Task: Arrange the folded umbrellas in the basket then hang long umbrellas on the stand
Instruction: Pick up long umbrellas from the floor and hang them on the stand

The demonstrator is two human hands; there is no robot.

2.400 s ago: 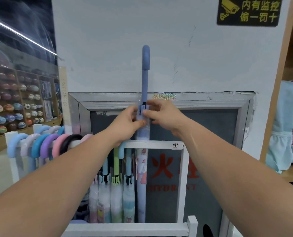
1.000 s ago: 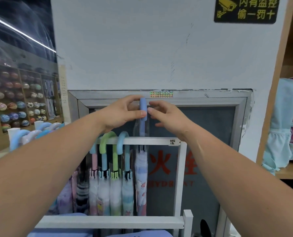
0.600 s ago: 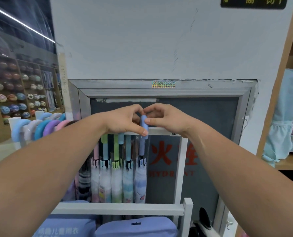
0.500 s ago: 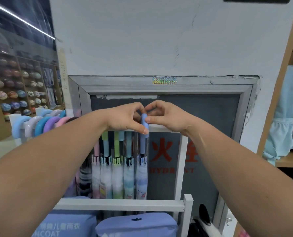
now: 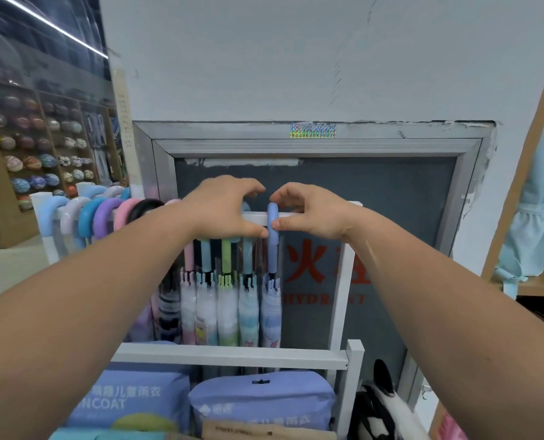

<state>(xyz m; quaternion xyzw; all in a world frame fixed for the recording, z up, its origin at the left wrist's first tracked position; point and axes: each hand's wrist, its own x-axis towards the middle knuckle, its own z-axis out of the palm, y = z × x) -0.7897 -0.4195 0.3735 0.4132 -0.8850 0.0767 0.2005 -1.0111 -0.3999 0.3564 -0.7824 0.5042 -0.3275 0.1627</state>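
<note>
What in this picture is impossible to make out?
Head view only:
1. Back of the hook of the blue umbrella: behind the rail and the right hand.
2. Handles of the neighbouring umbrellas: covered by the left hand.
3. Red lettering: cut by the stand's post.
4. Shelf balls: blurred.
5. Basket: outside the frame.

Flat, even shop light fills what I see. The white wall (image 5: pixel 280 58) ahead is bright without glare, and shadows are faint and soft. At upper left a strip light (image 5: pixel 51 30) streaks across a dark ceiling, smeared by curved reflections. The ball shelves (image 5: pixel 35 147) below it look hazy. The blue umbrella handle (image 5: pixel 273 223) at centre is fairly crisp. My left forearm (image 5: pixel 89 296) and right forearm (image 5: pixel 439 296) balloon toward the lower corners, and the wooden post (image 5: pixel 524 138) at right leans with the wide lens.
</note>
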